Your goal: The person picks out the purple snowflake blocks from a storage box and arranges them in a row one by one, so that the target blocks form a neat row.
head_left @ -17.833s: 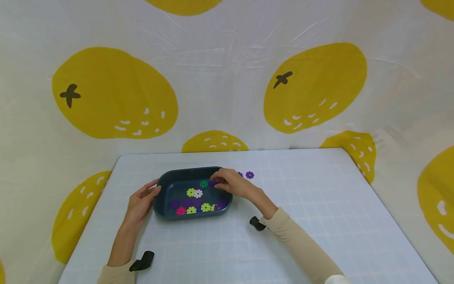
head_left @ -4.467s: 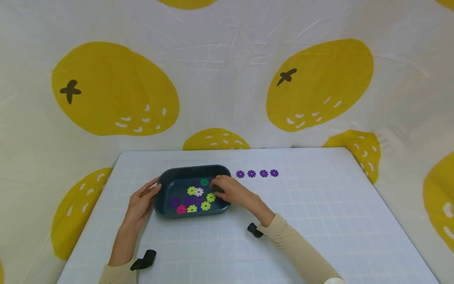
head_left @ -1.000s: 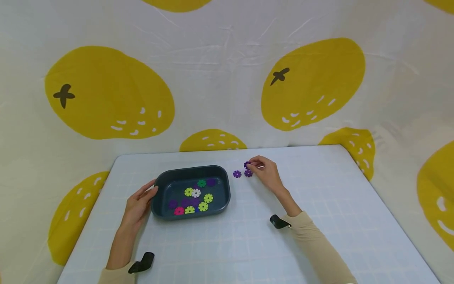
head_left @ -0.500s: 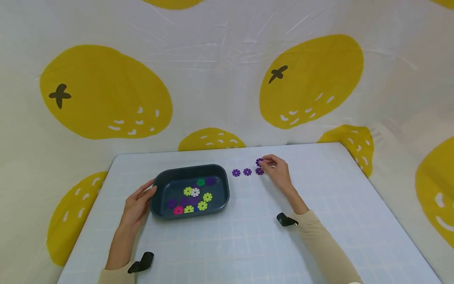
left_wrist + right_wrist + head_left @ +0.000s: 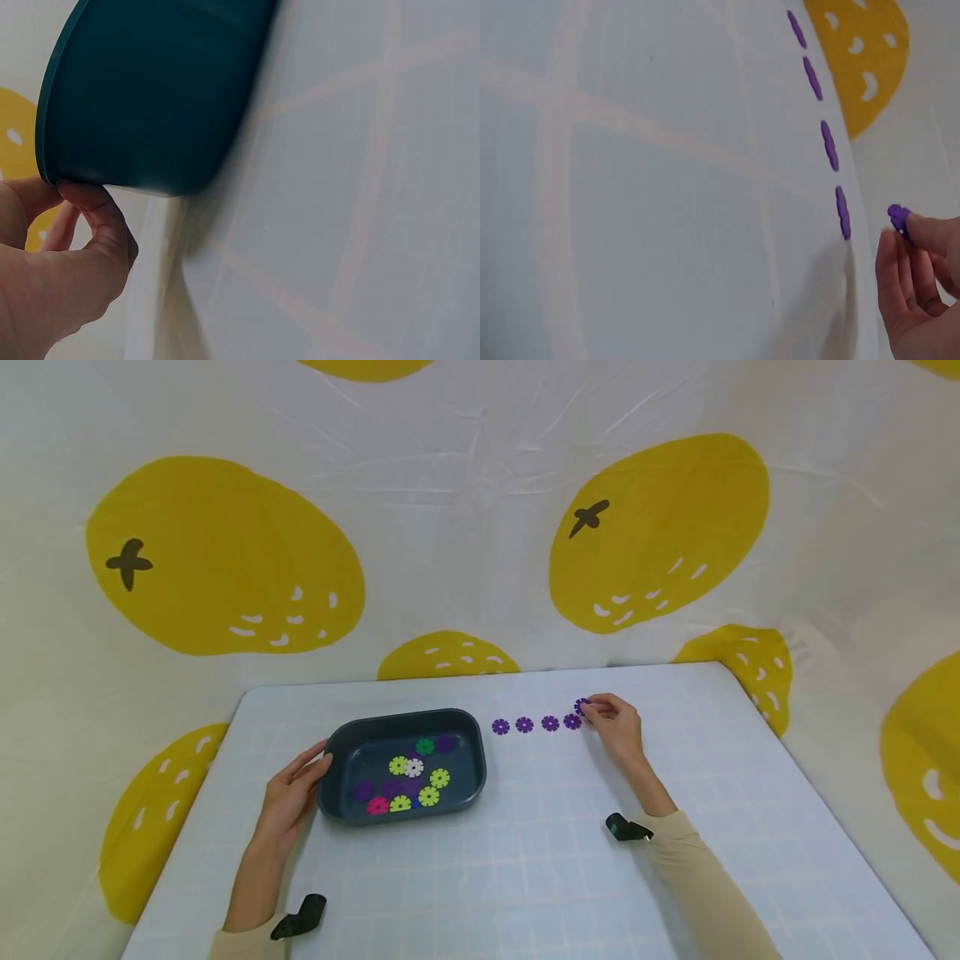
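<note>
My right hand (image 5: 617, 731) pinches a purple notched flower disc (image 5: 581, 706) between thumb and fingertips, just above the table. In the right wrist view this held disc (image 5: 899, 217) is tilted and apart from the row of purple discs (image 5: 830, 146). That row lies flat, its rightmost disc (image 5: 572, 721) just below the held one. My left hand (image 5: 288, 797) grips the left end of a dark blue-green tray (image 5: 405, 820), thumb and fingers at its rim in the left wrist view (image 5: 97, 217). Inside the tray lie several yellow-green, purple, white, pink and green discs.
A pale checked cloth (image 5: 480, 893) covers the table. Behind the table's far edge hangs a white curtain (image 5: 465, 527) with large yellow fruit prints. A black wrist device (image 5: 302, 917) sits at the left cuff, and another black device (image 5: 628, 828) at the right cuff.
The row of purple discs has grown since the oldest frame. My right hand has taken another purple disc from the tray and moved rightward along the row. My left hand stays at the tray.
</note>
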Motion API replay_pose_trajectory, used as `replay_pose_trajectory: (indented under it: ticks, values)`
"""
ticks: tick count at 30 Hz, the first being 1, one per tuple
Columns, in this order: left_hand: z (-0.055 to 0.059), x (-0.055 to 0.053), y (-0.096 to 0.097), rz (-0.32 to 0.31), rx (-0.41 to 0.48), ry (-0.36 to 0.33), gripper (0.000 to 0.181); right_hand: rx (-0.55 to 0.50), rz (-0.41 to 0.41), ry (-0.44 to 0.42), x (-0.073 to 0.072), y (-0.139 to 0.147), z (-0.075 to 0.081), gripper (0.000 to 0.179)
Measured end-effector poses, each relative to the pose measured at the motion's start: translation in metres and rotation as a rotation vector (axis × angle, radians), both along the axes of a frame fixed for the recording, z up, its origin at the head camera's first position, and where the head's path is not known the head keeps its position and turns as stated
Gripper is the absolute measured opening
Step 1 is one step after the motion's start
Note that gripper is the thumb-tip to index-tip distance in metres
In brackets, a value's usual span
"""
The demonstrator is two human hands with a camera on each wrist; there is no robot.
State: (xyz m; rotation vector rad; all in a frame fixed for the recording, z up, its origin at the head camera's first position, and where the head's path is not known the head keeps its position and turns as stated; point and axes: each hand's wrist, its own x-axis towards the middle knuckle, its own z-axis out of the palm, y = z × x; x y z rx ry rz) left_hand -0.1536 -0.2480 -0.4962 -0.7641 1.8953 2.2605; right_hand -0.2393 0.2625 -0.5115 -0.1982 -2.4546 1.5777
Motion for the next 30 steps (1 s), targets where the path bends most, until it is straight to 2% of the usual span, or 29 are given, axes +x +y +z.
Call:
replay_pose_trajectory:
  ticks: [5,12,21,27,30]
  values:
    - [0.002,0.001,0.000,-0.007,0.006,0.004,0.054,0.028,-0.047,-0.046,0.001,0.010,-0.002,0.027]
    - [0.002,0.002,0.000,-0.007,0.003,0.005,0.053,0.080,-0.061,-0.109,0.002,0.020,-0.007,0.027]
    - [0.000,0.001,0.001,-0.010,-0.010,-0.007,0.059,0.203,-0.003,-0.098,0.003,0.025,-0.011,0.027]
    - [-0.002,0.000,0.000,-0.012,0.002,-0.005,0.060,0.244,0.035,-0.079,0.001,0.026,-0.012,0.025]
    - [-0.001,0.001,0.000,-0.027,-0.019,-0.010,0.064,0.258,0.051,-0.081,0.002,0.024,-0.011,0.025]
